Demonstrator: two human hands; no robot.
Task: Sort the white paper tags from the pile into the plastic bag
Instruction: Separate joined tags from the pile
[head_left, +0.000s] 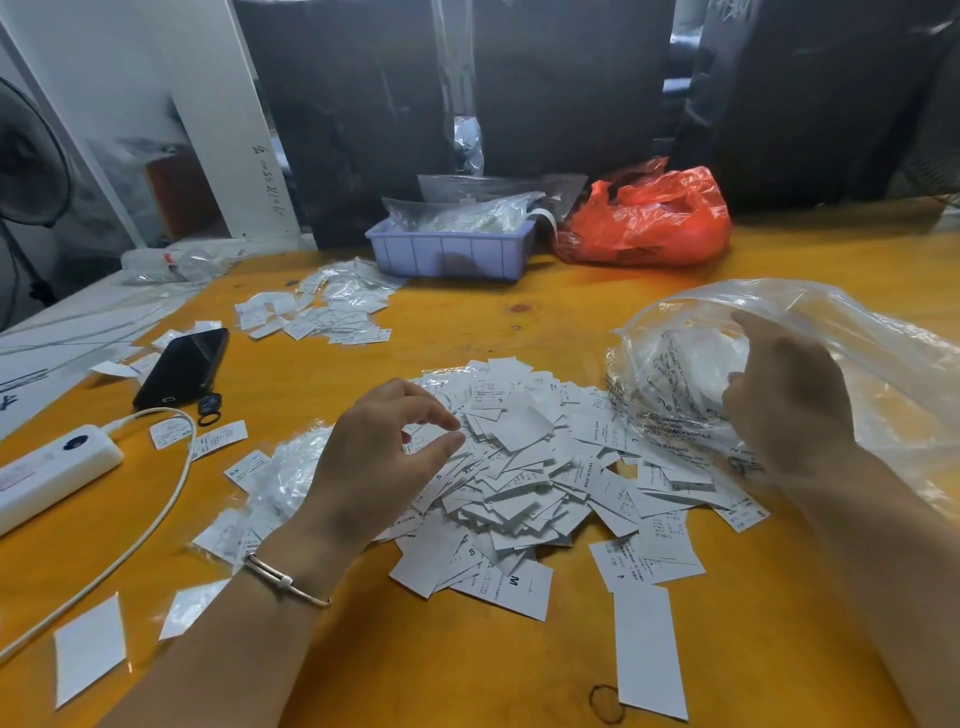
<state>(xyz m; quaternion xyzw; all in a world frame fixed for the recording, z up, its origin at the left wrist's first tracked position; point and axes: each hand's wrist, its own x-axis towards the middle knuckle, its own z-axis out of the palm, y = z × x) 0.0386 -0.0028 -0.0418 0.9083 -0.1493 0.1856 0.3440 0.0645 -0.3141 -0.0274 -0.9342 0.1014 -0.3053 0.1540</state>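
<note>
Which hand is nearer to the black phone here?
Left. The left hand hovers over the tag pile, just right of the phone. The right hand is far across the table at the clear plastic bag.

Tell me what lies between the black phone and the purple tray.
In the head view, a loose scatter of white tags lies on the table between the black phone and the purple tray, with bare wood around it.
</note>
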